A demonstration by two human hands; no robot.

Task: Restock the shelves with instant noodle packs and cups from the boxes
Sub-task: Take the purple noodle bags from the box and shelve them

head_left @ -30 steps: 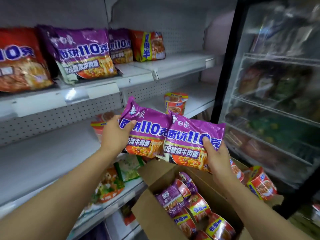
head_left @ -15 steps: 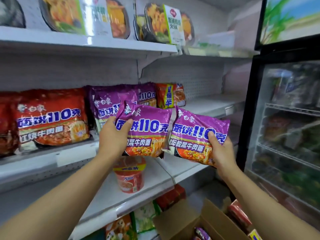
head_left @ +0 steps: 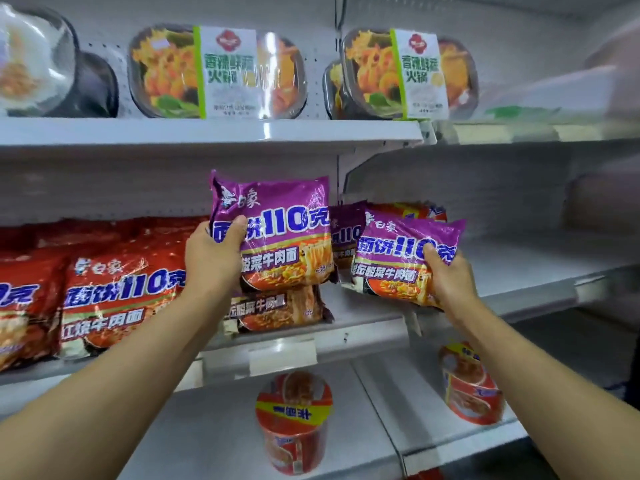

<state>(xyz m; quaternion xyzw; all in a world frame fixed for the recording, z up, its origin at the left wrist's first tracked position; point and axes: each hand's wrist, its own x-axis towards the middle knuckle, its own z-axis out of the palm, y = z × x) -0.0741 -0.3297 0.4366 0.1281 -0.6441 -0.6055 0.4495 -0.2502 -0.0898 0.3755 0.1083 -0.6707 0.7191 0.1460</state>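
My left hand [head_left: 212, 258] grips a purple noodle pack [head_left: 277, 230] by its left edge, holding it upright over another purple pack [head_left: 277, 311] that stands on the middle shelf [head_left: 363, 323]. My right hand [head_left: 446, 275] grips a second purple noodle pack [head_left: 401, 258] by its lower right corner, tilted, above the shelf's front edge. More purple packs [head_left: 346, 233] stand behind, between the two held ones.
Red noodle packs [head_left: 121, 292] fill the middle shelf to the left. Hotpot trays [head_left: 214, 72] line the top shelf. Two red noodle cups [head_left: 294, 420] [head_left: 471, 386] stand on the lower shelf. The middle shelf to the right [head_left: 536, 261] is bare.
Both hands have lifted the purple packs up from the box to the middle shelf. The view has tilted up, so the box is out of sight.
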